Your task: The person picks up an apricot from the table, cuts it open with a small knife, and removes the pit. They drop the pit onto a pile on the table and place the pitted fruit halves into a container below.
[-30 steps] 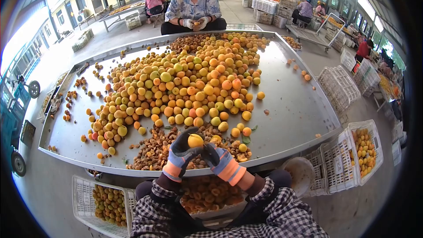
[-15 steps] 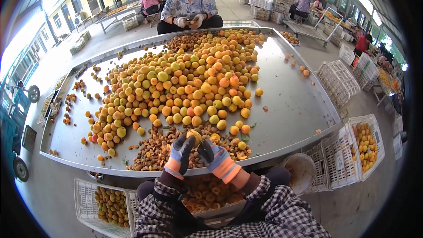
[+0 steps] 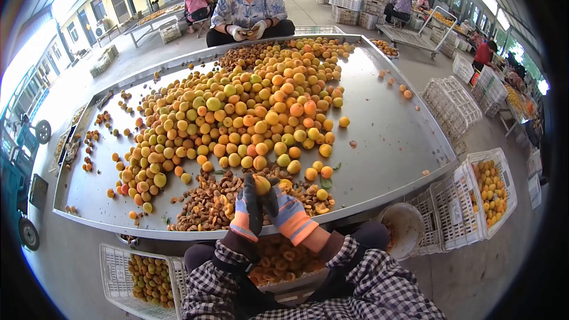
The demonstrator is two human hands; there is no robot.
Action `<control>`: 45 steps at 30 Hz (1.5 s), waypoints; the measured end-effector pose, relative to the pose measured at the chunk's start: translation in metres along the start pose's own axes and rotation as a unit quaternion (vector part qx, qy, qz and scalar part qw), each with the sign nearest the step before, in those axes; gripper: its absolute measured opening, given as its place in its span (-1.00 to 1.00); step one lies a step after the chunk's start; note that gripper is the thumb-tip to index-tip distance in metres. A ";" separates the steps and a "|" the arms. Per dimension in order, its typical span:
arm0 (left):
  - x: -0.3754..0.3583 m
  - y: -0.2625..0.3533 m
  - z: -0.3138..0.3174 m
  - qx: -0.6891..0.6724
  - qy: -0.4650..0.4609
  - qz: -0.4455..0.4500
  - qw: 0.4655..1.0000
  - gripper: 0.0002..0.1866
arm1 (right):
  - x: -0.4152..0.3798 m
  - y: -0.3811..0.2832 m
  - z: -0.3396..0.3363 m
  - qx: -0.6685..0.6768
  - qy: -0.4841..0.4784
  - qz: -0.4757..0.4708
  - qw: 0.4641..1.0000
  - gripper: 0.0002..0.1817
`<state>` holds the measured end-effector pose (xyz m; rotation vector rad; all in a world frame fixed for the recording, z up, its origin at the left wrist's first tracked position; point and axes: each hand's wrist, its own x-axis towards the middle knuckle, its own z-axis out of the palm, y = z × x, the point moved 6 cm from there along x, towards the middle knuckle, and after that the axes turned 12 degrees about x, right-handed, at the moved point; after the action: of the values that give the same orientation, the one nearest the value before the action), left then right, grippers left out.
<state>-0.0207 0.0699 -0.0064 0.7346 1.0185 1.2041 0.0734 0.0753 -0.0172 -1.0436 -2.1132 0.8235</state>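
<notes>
Held at the fingertips of both gloved hands is a yellow-orange apricot [image 3: 261, 185], just above the near edge of the metal table [image 3: 391, 142]. My left hand [image 3: 247, 208] closes on its left side, and my right hand [image 3: 287, 210] presses it from the right. Any tool between the fingers is hidden. Beneath and around the hands spreads a pile of brown pits and split apricot pieces [image 3: 204, 204]. Beyond them lies a large heap of whole apricots [image 3: 231, 112]. Below, between my knees, a container holds opened apricot halves [image 3: 284, 259].
White crates of apricots stand at lower left [image 3: 109, 272] and right [image 3: 507, 201]. A pale bucket [image 3: 409, 231] sits beside my right knee. Across the table, a person in a floral shirt [image 3: 249, 9] works with gloved hands. Stacked crates [image 3: 453, 106] and other people fill the background.
My hands have drawn closer together around the apricot, and the right hand has shifted slightly left. The person opposite has brought their gloved hands lower. The whole view has shifted slightly.
</notes>
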 end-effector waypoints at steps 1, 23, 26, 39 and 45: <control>0.000 -0.002 -0.003 0.013 -0.011 -0.006 1.000 -0.41 | 0.000 -0.006 0.000 -0.038 -0.005 -0.027 0.999 -0.68; -0.001 0.022 -0.001 0.132 0.074 0.117 0.982 -0.69 | 0.013 -0.015 -0.030 -0.020 -0.001 0.080 0.997 -0.52; -0.002 0.021 -0.001 0.146 0.046 0.105 0.983 -0.69 | 0.013 0.000 -0.019 -0.081 -0.005 0.038 0.996 -0.43; -0.016 0.040 0.002 0.129 -0.022 0.156 0.979 -0.55 | 0.019 0.016 -0.031 0.515 0.023 0.096 0.852 -0.42; -0.018 0.039 -0.007 0.076 0.026 0.156 0.984 -0.50 | 0.014 0.020 -0.041 0.661 0.048 0.161 0.732 -0.68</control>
<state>-0.0433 0.0608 0.0293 1.0150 1.0741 1.4313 0.1066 0.1071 -0.0038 -0.5473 -0.7350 1.9282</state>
